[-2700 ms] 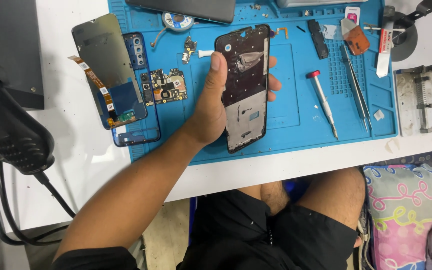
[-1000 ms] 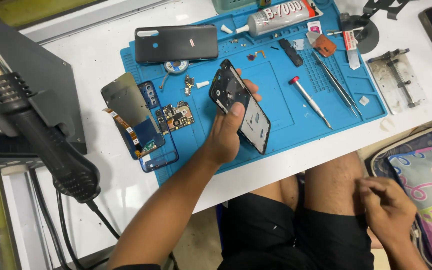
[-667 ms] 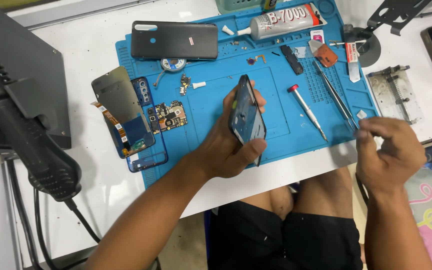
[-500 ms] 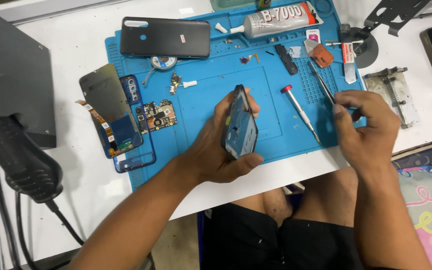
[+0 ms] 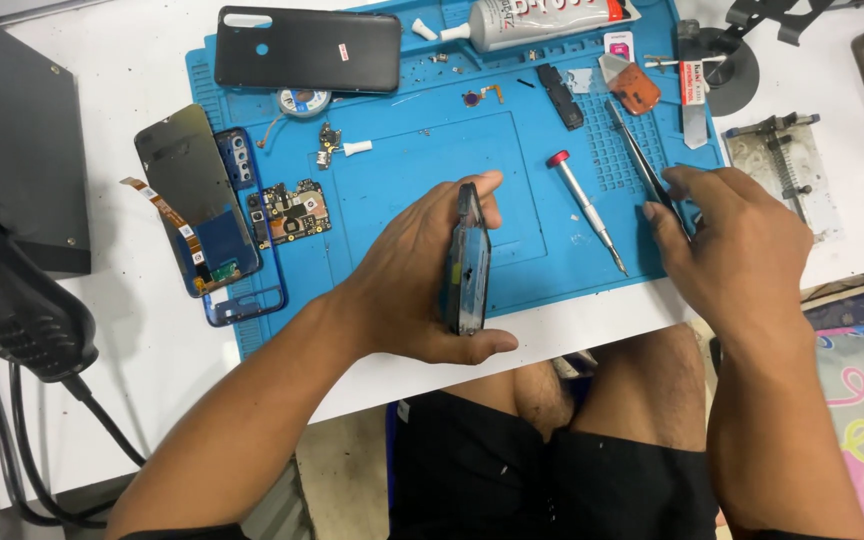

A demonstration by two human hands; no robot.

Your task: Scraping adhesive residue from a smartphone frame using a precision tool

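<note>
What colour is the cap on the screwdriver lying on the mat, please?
Red, on the screwdriver lying on the blue mat; the head view shows it.

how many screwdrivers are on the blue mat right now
1. The red-capped screwdriver lies at an angle on the blue mat, between the left hand holding the phone frame and the right hand at the tweezers. The hands may hide others.

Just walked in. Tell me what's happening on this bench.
A person is working on a taken-apart phone over a blue mat. The left hand holds the phone frame up on its edge above the mat's near side. The right hand is down on the tweezers at the mat's right side. A red-capped screwdriver lies between the hands. A circuit board, screen and black back cover lie apart.
</note>
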